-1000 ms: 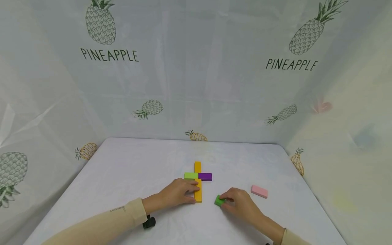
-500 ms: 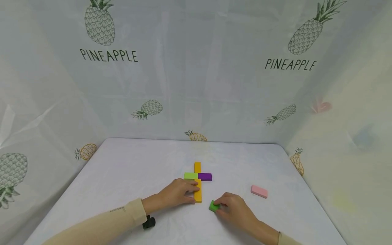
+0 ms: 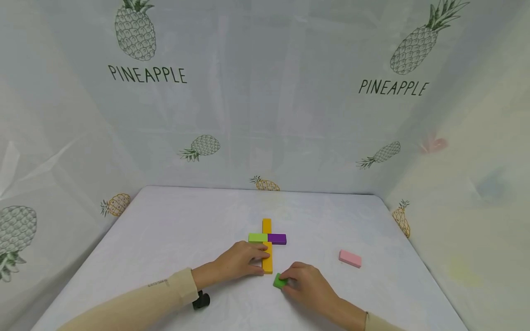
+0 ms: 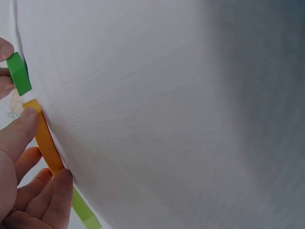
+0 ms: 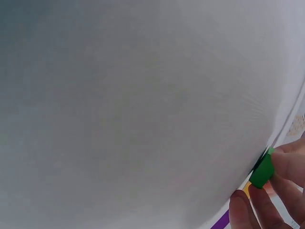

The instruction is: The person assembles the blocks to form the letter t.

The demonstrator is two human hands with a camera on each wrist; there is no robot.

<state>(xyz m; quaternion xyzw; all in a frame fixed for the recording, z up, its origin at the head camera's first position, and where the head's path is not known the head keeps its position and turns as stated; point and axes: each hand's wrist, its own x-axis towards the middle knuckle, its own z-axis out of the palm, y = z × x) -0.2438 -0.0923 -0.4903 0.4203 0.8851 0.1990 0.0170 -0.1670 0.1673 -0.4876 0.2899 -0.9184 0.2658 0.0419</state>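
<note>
Flat on the table in the head view lies a cross of blocks: a yellow block (image 3: 267, 225) at the far end, a lime green block (image 3: 257, 237) and a purple block (image 3: 277, 239) side by side, and a nearer yellow block (image 3: 267, 264). My left hand (image 3: 239, 259) holds that nearer block from the left, its thumb near the close end and its fingertips farther along, as the left wrist view also shows. Between thumb and fingers, my right hand (image 3: 308, 282) pinches a small green block (image 5: 262, 171), just right of and below the yellow block's near end, apart from it.
A pink block (image 3: 350, 258) lies on the white-covered table (image 3: 186, 216), right of and beyond the right hand. Beneath the left cuff a black object (image 3: 201, 301) shows. A pineapple-printed cloth (image 3: 265, 105) hangs behind the table and at its sides.
My right hand has moved left and a little nearer with the green block, toward the yellow block's near end. The left hand and the cross of blocks have stayed put.
</note>
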